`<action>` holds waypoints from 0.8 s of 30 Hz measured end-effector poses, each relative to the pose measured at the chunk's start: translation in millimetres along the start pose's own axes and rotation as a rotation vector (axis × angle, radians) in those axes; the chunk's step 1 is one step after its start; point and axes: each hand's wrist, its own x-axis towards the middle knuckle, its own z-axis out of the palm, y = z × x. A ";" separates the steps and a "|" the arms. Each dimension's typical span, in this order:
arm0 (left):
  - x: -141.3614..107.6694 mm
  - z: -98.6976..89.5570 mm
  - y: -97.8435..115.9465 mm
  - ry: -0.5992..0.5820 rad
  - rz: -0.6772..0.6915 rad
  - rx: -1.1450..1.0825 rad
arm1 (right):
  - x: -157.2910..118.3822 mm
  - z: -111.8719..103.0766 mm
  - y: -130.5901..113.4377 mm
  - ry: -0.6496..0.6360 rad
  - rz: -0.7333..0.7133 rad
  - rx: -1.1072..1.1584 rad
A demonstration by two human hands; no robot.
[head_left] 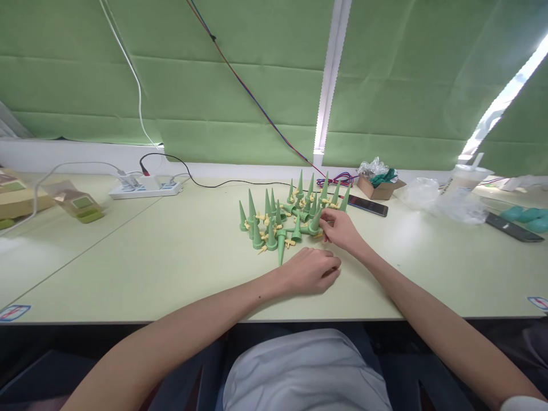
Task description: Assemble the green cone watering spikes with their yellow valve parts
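Note:
A cluster of green plastic cone-shaped spikes (pixel 271 237) covers the middle of the table, some upright and some lying on their sides. Small yellow plastic valve-like pieces (pixel 290 243) are mixed in among them. At the cluster's right edge, my right hand (pixel 340 229) has its fingers bent together against a tilted green spike (pixel 315 222); what lies between the fingertips is hidden. My left hand (pixel 313 270) rests on the table in front of the cluster, fingers curled in, and anything inside it is out of sight. One spike (pixel 281 246) points toward me near the left wrist.
Behind on the right are a phone (pixel 367 205), a small cardboard box (pixel 379 187), a lidded cup (pixel 464 180) and crumpled clear plastic (pixel 428 197). A white power strip (pixel 145 189) with cables sits at back left, near opened cartons (pixel 77 202).

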 end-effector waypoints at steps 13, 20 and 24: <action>5.6 -3.5 -14.1 0.174 -0.356 -0.001 | -3.0 -0.1 4.8 -0.060 0.004 -0.116; 4.4 0.0 -17.6 0.119 -0.333 0.006 | -5.1 -1.3 4.2 -0.217 -0.082 -0.244; 2.9 3.1 -19.6 0.067 -0.296 0.031 | -6.1 -6.1 -2.1 -0.295 -0.198 -0.392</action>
